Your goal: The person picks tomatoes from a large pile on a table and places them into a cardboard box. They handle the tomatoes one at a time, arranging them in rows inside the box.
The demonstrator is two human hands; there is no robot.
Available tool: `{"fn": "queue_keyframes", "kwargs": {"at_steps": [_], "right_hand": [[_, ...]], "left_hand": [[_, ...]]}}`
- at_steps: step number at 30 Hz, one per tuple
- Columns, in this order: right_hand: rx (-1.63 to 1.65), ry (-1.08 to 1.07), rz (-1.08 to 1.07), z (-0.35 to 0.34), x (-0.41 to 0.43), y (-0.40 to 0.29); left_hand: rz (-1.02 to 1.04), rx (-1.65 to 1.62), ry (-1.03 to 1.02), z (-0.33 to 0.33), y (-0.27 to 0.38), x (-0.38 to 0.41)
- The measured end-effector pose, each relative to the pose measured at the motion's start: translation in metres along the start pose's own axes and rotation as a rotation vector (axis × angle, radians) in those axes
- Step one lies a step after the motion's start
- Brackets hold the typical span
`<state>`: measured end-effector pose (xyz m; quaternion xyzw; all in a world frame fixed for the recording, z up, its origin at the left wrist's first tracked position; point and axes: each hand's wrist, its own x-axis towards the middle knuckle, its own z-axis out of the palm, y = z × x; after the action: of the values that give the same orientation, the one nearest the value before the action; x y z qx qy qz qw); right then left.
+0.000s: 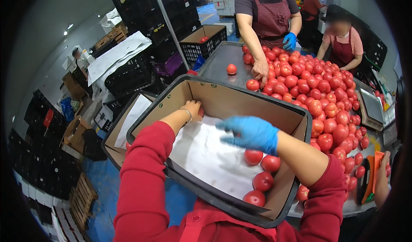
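Note:
My bare left hand point(192, 110) wears a bracelet and reaches into the far left corner of a black plastic crate point(302, 206), its fingers around a tomato point(201, 111). Cardboard point(225, 102) lines the crate's walls, and white paper point(206, 158) covers its bottom. Over that paper, my right hand point(249, 132) is in a blue glove and blurred. A speck of red shows between its fingers, but I cannot make out whether it holds anything. Several red tomatoes point(263, 181) sit along the crate's right side, below my right hand.
Beyond the crate, a large heap of tomatoes point(309, 81) covers a metal table point(222, 61). A co-worker's bare hand point(260, 69) touches the heap. Another crate point(111, 145) stands at the left. A scale point(371, 105) and an orange object point(375, 171) are on the right.

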<state>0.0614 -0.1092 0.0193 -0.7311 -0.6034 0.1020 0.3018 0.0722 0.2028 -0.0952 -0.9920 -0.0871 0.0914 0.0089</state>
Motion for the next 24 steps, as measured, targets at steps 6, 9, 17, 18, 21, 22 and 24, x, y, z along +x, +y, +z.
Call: {"fn": "queue_keyframes", "kwargs": {"at_steps": [6,9,17,18,21,22,24], "right_hand": [[-0.26,-0.496,0.227,0.01,-0.011,0.036],[-0.12,-0.337,0.279,-0.001,-0.012,0.036],[-0.071,-0.039,0.376,-0.008,-0.009,0.049],[-0.028,0.03,0.392,-0.01,-0.009,0.049],[0.106,0.285,0.263,-0.001,-0.007,0.059],[0.187,0.345,0.229,-0.001,-0.005,0.055],[0.544,0.348,0.155,-0.006,-0.002,0.052]], "left_hand": [[-0.116,0.145,-0.098,-0.016,0.009,-0.015],[-0.091,0.209,-0.107,-0.012,0.012,-0.011],[0.234,-0.392,-0.185,-0.048,0.035,-0.008],[0.213,-0.63,-0.251,-0.064,0.05,-0.016],[0.236,-1.335,-0.451,-0.097,0.084,-0.038],[0.244,-1.401,-0.46,-0.108,0.095,-0.044],[0.161,-1.554,-0.489,-0.12,0.115,-0.06]]}}
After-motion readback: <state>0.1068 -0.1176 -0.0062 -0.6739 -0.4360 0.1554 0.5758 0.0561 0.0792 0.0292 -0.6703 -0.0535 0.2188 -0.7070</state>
